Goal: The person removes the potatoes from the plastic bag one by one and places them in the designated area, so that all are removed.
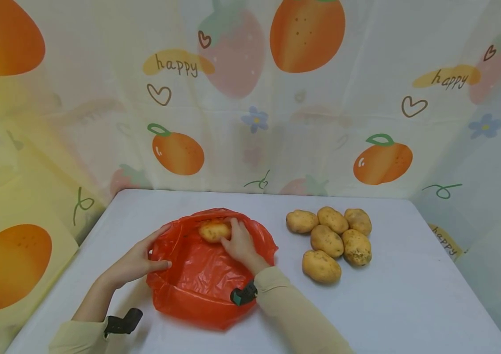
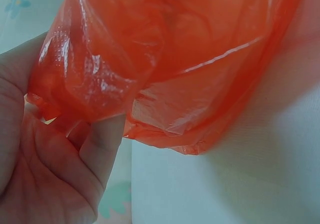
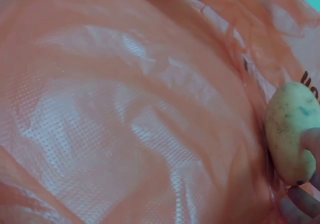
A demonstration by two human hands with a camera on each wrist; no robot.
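Note:
A red plastic bag (image 1: 197,268) lies on the table with its mouth spread wide. My left hand (image 1: 133,263) grips the bag's left rim, thumb on the inner side; the left wrist view shows the thin plastic (image 2: 110,49) between thumb and fingers. Inside the bag's mouth, near its far rim, my right hand (image 1: 240,243) holds a potato (image 1: 214,231) by its right end. The right wrist view shows the same potato (image 3: 290,129) at the right edge, a thumb against it and fingers beneath.
Several potatoes lie in a loose cluster right of the bag, the nearest potato (image 1: 321,267) a little apart from the others. The white table (image 1: 410,305) ends at the back against a fruit-print cloth (image 1: 303,113).

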